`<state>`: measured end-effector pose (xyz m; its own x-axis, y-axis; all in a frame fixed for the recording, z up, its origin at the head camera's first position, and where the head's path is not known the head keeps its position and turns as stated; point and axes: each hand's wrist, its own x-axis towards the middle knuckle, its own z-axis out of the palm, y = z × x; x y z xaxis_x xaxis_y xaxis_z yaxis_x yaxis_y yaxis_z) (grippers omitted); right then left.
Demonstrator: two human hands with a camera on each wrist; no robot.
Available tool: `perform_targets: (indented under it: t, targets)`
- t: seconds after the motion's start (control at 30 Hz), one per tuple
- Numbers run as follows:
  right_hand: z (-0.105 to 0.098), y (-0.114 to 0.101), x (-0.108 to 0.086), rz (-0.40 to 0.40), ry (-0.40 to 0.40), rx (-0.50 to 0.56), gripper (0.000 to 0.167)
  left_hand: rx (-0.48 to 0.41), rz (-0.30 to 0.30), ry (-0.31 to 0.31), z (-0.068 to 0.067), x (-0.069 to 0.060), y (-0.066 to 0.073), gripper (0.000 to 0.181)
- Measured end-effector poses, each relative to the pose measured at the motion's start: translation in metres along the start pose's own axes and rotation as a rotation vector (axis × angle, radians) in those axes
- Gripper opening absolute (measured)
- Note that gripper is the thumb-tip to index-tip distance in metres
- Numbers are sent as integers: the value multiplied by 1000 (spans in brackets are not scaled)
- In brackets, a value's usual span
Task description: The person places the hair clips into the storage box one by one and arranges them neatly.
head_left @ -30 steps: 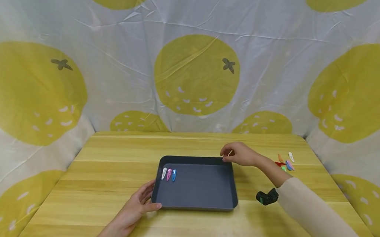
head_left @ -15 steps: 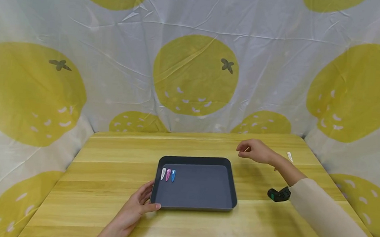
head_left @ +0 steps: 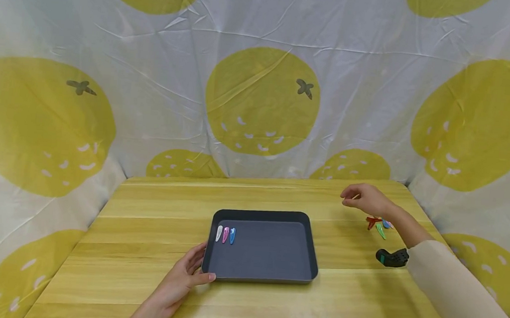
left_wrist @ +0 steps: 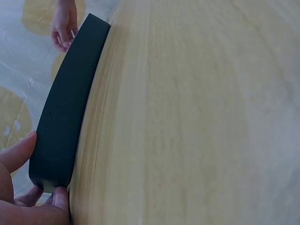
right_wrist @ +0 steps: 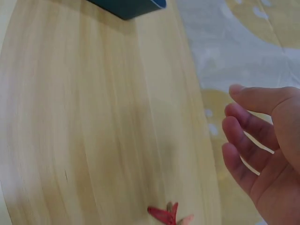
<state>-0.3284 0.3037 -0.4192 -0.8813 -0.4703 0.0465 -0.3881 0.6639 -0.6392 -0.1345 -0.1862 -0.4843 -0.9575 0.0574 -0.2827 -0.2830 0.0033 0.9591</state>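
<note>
Left hand (head_left: pixel 184 278) pinches the near-left corner of the dark tray (head_left: pixel 269 257); three snap hair clips (head_left: pixel 225 235) lie inside. Right hand (head_left: pixel 365 198) empty, fingers loosely curved, near the tabletop clip pile (head_left: pixel 380 231). Advisable: pinch one clip singly, tray steady

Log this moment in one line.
left hand: holds tray by corner; right hand: hovering, empty; in tray: white clip, pink clip, blue clip; on table: green clip, other clips
</note>
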Motion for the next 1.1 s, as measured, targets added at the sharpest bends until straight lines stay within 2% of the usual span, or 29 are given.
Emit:
perform_targets:
  t: [0.47, 0.6, 0.8, 1.1]
  targets:
    - [-32, 55, -21, 179, 90, 53, 38, -11, 4, 3, 4, 1, 3, 90]
    - [-36, 68, -27, 195, 100, 88, 43, -11, -1, 14, 6, 0, 3, 90]
    - [-41, 85, -39, 263, 112, 135, 48, -7, -4, 9, 7, 0, 3, 91]
    - [-43, 111, -47, 312, 149, 187, 49, -2, 1, 14, 6, 0, 5, 92]
